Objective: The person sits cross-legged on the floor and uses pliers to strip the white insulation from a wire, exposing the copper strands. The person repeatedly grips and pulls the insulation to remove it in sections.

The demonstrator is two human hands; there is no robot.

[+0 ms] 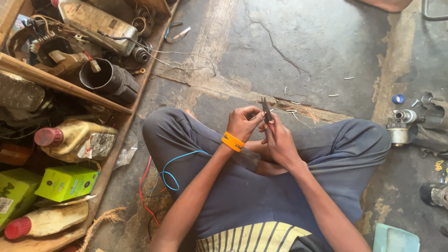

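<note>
Right hand point(280, 140) has its grip clenched round small dark metal pliers point(266, 111), and the left hand point(242, 122) pinches something tiny at the tips, above the lap. Slip there and fingers probably get nipped, or snipped bits join the pale scraps point(293, 111) on the cracked concrete floor point(298, 51).

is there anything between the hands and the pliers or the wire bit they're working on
Nothing visible does. The right hand already grips the dark pliers, tips pointing up, and the left hand pinches something thin right beside the tips, too small to identify. The two hands meet above the crossed legs, with no object between them.
</note>
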